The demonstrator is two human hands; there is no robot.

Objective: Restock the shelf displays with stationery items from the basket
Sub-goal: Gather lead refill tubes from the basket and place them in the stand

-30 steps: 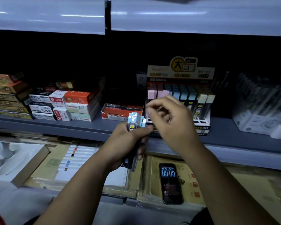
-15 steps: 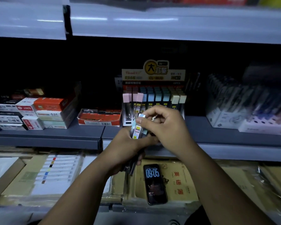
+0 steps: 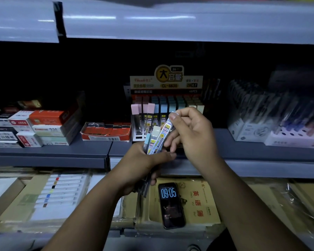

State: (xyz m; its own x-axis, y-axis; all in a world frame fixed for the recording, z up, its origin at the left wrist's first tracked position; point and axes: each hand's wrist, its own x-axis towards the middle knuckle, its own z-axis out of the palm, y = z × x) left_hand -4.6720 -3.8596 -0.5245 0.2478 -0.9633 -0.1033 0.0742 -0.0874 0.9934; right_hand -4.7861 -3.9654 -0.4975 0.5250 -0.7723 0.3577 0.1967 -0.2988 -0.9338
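My left hand grips a bundle of pencil-lead tubes with pastel caps, held upright in front of the shelf edge. My right hand pinches one lead tube by its top end, half drawn out of the bundle. Just behind the hands stands the lead display box with a yellow header card and rows of pink, blue and cream capped tubes. The basket is out of view.
The grey shelf carries stacked refill boxes at the left, a red open box beside the display, and pen display boxes at the right. Below lie a marker set, notebooks and a phone showing 09:05.
My right hand has lifted one tube up and out of the bundle in my left hand. Both hands have drifted right, in front of the display box.
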